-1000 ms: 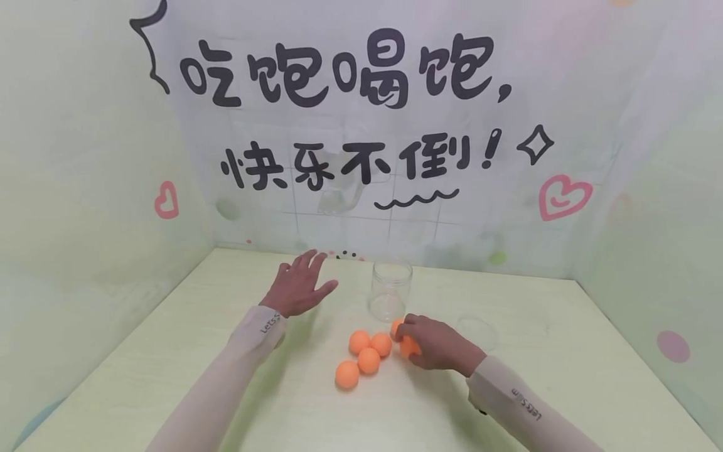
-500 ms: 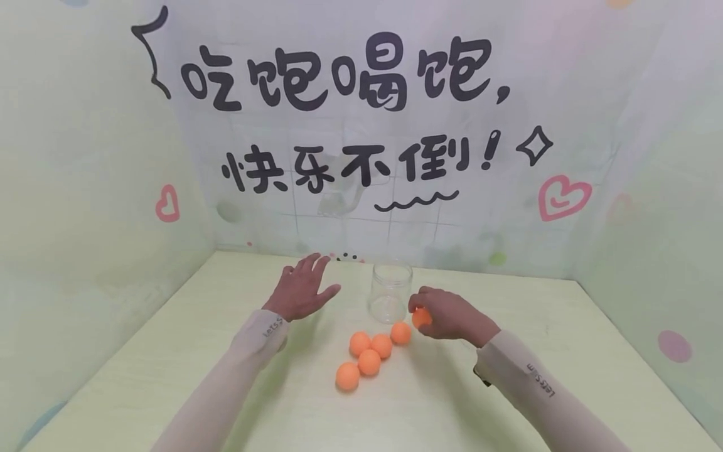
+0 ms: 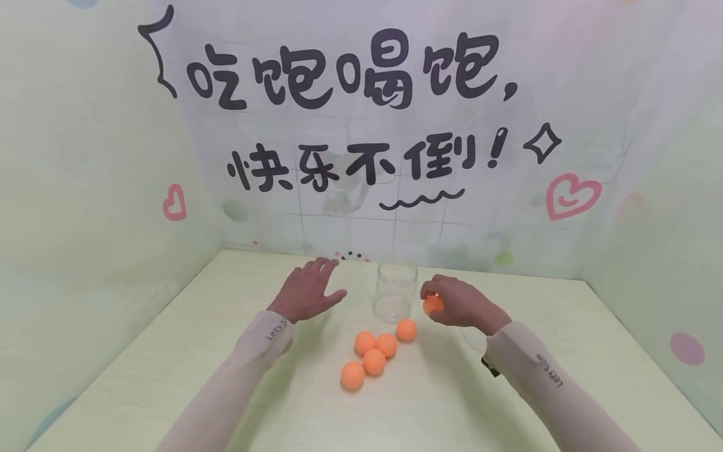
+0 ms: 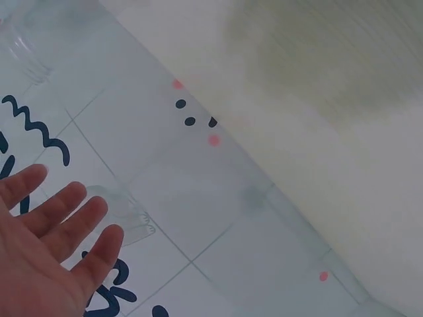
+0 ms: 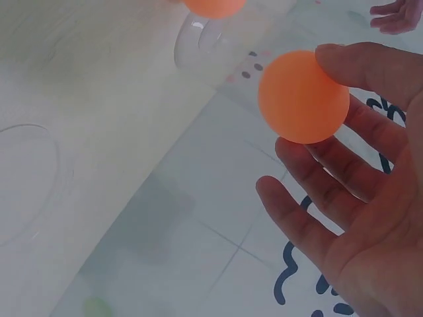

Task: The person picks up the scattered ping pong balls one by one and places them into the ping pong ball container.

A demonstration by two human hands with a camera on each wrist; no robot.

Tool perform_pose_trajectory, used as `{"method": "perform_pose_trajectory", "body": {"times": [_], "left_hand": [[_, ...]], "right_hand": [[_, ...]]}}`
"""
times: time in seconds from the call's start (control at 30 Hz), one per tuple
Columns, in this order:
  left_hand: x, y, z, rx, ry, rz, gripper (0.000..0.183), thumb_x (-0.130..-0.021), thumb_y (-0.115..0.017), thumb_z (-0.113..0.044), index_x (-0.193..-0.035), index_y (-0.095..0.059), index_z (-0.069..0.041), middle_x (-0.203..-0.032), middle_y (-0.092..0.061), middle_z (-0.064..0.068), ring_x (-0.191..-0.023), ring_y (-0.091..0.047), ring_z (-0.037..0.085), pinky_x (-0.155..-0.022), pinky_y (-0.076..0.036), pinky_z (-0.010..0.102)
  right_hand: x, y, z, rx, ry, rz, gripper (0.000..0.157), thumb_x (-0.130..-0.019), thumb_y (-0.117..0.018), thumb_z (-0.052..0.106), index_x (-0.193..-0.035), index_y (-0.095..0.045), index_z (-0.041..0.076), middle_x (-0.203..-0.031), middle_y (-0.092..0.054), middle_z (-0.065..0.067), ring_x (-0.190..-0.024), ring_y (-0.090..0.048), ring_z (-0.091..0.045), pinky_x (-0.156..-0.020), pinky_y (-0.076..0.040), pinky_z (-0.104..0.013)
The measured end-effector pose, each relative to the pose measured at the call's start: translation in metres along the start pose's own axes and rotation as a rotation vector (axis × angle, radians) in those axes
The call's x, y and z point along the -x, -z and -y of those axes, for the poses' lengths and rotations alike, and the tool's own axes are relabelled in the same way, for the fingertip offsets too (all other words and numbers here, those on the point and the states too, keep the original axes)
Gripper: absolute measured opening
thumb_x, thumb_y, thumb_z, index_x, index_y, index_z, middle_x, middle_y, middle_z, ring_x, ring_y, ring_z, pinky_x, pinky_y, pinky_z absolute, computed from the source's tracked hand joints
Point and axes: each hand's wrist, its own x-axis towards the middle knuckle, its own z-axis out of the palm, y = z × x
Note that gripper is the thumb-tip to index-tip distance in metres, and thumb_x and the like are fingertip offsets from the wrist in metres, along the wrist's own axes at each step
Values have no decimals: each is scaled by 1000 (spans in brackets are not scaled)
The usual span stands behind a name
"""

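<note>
My right hand (image 3: 465, 301) pinches an orange ping-pong ball (image 5: 304, 97) between thumb and fingers. In the head view it is just right of a clear, open-topped jar (image 3: 394, 292) that stands near the back of the table. My left hand (image 3: 307, 290) hovers to the left of the jar, fingers spread and holding nothing. The left wrist view also shows those fingers (image 4: 73, 214) loosely extended. Several more orange balls (image 3: 374, 362) lie in front of the jar. One ball (image 3: 406, 329) sits apart from the cluster, close to the jar's base.
A clear round lid (image 5: 30, 185) lies flat on the table to the right of the jar, partly hidden by the right sleeve in the head view. Behind the pale tabletop (image 3: 186, 370) hangs a printed backdrop (image 3: 361, 232) with black lettering, and light walls rise at both sides.
My right hand has lifted one ball away from the others and carried it back, up beside the jar. The left hand has stayed nearly in place.
</note>
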Motion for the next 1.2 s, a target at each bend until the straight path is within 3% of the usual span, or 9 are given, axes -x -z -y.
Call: {"method": "perform_pose_trajectory", "body": {"times": [0.5,0.97,1.2], "left_hand": [[7,10,-13,-40,-9,64,60,-86,-58,-49,-128,-54,-7,-124,-58,13,-105,-59,29,-85,-49,47],[13,17,-24,-71,-39,62,56,-86,-58,-49,-124,-55,-8,-120,-59,12,-100,-59,27,-83,-49,45],[23,19,-26,-92,-54,46,56,-86,-59,-48,-124,-56,-8,-118,-59,11,-97,-60,26,-80,-49,43]], "right_hand": [[-17,15,-14,17,-46,-38,18,-80,-65,7,-98,-65,6,-92,-61,-7,-77,-54,-20,-72,-48,-36],[-44,26,-15,18,-14,-120,21,-79,-65,6,-100,-64,3,-98,-61,-12,-85,-58,-28,-79,-50,-45],[-59,29,-7,31,13,-125,22,-79,-62,8,-101,-64,5,-98,-61,-11,-81,-55,-26,-75,-48,-42]]}}
